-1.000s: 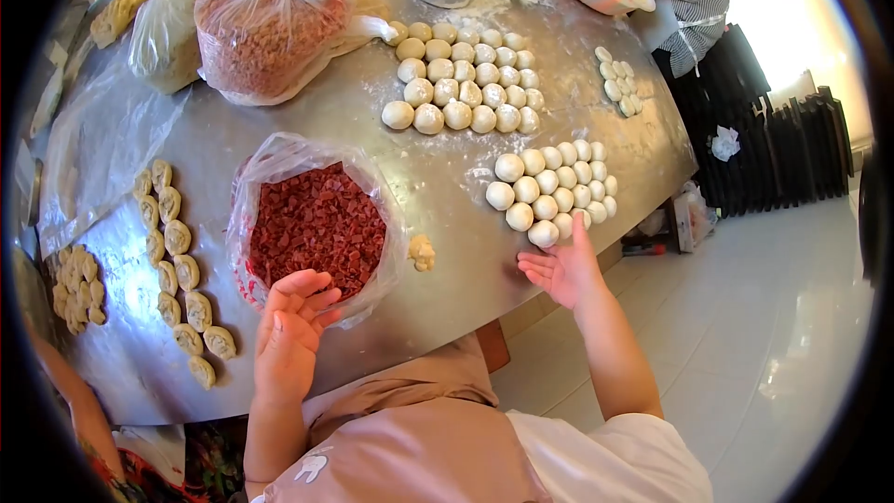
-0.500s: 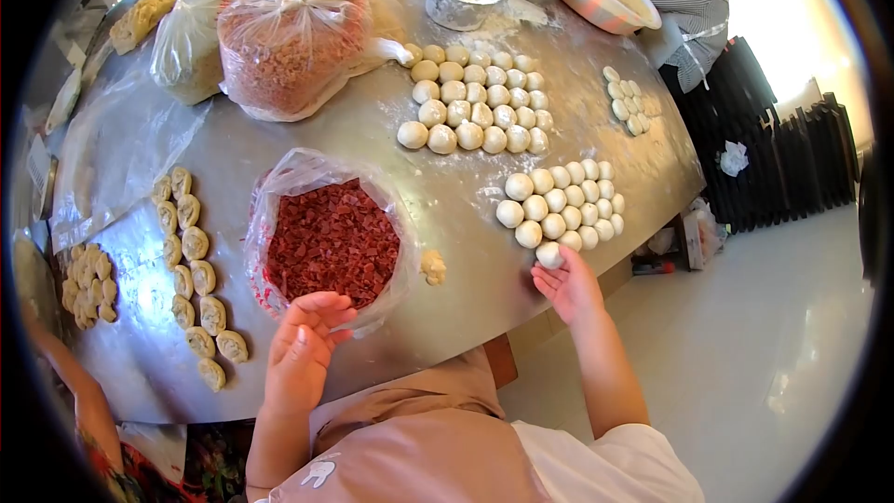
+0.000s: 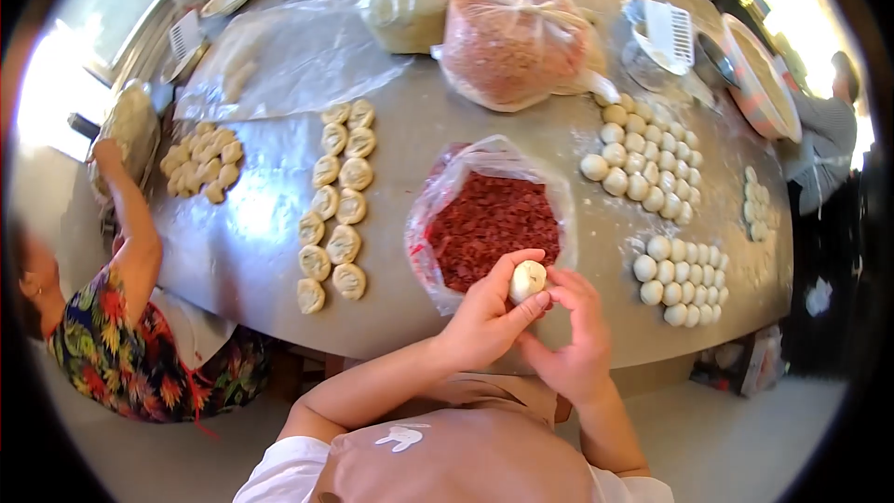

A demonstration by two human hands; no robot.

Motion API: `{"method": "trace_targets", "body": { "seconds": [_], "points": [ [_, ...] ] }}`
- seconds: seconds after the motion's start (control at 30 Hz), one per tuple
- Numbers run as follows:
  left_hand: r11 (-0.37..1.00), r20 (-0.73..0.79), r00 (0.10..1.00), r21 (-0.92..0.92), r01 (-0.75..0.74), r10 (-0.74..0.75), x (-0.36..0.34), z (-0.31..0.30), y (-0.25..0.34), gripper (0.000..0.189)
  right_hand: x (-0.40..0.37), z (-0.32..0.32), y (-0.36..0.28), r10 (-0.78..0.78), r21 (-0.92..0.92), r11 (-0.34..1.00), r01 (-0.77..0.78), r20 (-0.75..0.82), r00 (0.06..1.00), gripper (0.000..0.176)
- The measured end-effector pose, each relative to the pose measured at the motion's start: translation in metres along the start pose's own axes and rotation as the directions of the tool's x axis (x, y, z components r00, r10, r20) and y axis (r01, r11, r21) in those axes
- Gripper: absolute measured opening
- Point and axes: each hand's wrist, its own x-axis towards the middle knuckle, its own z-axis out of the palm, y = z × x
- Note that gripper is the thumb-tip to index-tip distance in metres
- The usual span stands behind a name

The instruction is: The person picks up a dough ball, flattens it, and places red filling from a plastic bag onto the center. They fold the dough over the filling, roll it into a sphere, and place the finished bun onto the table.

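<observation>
We stand at the near edge of a wide metal table (image 3: 251, 233), dusted with flour. It runs off to our left, where a co-worker in a flowered top (image 3: 121, 345) reaches up to its far rim. A tied bag of brown crumbly filling (image 3: 512, 37) sits toward the far side. An open bag of chopped red filling (image 3: 489, 219) lies straight ahead, its near lip just beyond our knuckles. Left of it runs a double row of filled pastries (image 3: 333, 210), with bare steel between the row and the bag. To the right, a block of plain dough rounds (image 3: 684, 281) lies near the table edge, and a larger block (image 3: 647, 163) lies behind it. Our left hand (image 3: 484, 321) and our right hand (image 3: 577, 335) meet over the table's near edge, in the open strip between the red bag and the nearer block. The dough ball (image 3: 527, 279) sits between them. Our left thumb and fingers curl around it from below and the side, and our right fingertips (image 3: 562, 286) press on it from the right, both closed lightly around it. Half a second ago our right hand was out at the nearer block, our left hand lay open at the bag's lip, and the two were well apart.
</observation>
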Motion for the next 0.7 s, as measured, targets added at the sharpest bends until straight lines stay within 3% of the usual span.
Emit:
{"method": "trace_targets", "body": {
  "seconds": [0.03,0.17,0.27,0.37,0.47,0.57,0.67,0.7],
  "points": [
    [0.996,-0.077,0.997,0.091,-0.014,0.021,-0.002,-0.008,-0.004,0.043,0.006,-0.007,0.0,0.01,-0.003,1.0,-0.01,0.04,0.999,0.048],
    [0.907,-0.09,0.993,0.421,-0.028,0.073,-0.012,-0.025,0.003,0.047,0.029,-0.014,-0.012,0.038,-0.009,0.999,-0.037,0.157,0.987,0.043],
    [0.904,-0.066,0.977,0.397,-0.16,0.202,-0.013,-0.023,-0.002,0.048,0.041,0.0,-0.023,0.043,-0.037,0.999,-0.036,0.215,0.976,0.035],
    [0.929,-0.049,0.981,0.334,-0.162,0.188,-0.016,-0.023,0.003,0.053,0.043,0.008,-0.019,0.054,0.029,0.998,-0.064,0.252,0.966,0.028],
    [0.787,0.039,0.974,0.581,-0.205,0.225,-0.016,-0.03,0.012,0.06,0.042,0.012,-0.021,0.055,0.016,0.998,-0.061,0.252,0.966,0.022],
    [0.698,-0.017,0.931,0.667,-0.261,0.364,-0.02,-0.026,0.014,0.064,0.042,0.013,-0.022,0.041,-0.032,0.999,-0.035,0.238,0.97,0.018],
    [0.644,0.033,0.89,0.679,-0.353,0.454,-0.014,-0.024,0.015,0.065,0.042,0.017,-0.022,-0.049,-0.059,0.996,0.062,0.199,0.979,0.016],
    [0.673,0.004,0.879,0.642,-0.368,0.477,-0.011,-0.023,0.01,0.055,0.041,0.018,-0.023,-0.069,-0.053,0.995,0.08,0.186,0.98,0.016]
  ]
}}
